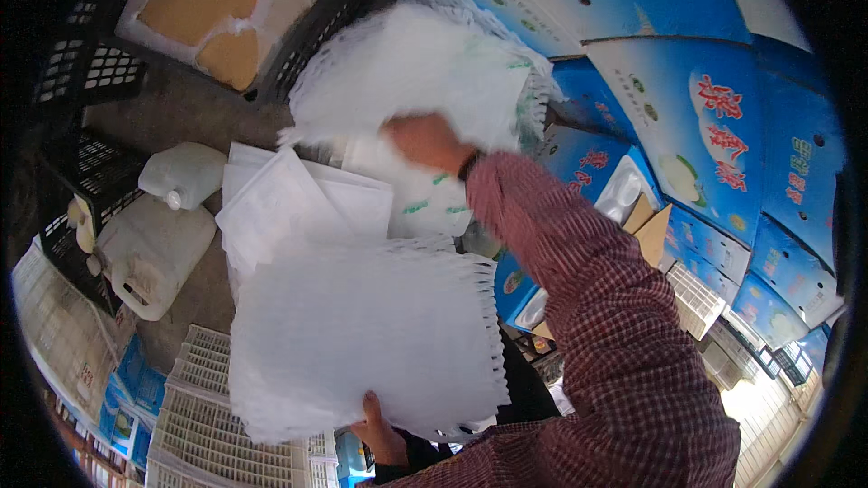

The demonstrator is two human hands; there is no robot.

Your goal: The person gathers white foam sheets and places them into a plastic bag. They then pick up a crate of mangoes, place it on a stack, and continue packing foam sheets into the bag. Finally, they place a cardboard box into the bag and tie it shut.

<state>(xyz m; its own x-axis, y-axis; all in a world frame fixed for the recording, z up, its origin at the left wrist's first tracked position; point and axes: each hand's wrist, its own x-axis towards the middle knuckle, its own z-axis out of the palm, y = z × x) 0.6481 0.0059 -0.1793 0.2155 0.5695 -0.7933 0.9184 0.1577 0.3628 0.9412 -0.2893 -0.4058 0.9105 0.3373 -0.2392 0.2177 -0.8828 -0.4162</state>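
Note:
My left hand (376,434) grips the near edge of a stack of white foam netting (366,332), its thumb on top and its fingers hidden underneath. The stack's sides are fringed and lacy. Farther off, my right hand (430,142), blurred and with a dark band at the wrist, is over white plastic film with green print (434,200). Whether its fingers hold anything cannot be made out. Just beyond it lies a second heap of white foam netting (407,61). Flat white packets (305,200) lie to the left, partly under the near stack.
Blue printed cartons (678,115) are stacked on the right, near an open carton with a white moulded tray (620,190). Left are two plastic jugs (183,173) (156,251) and a black crate (102,169). White slatted crates (224,413) stand lower left. A taped box (203,7) lies upper left.

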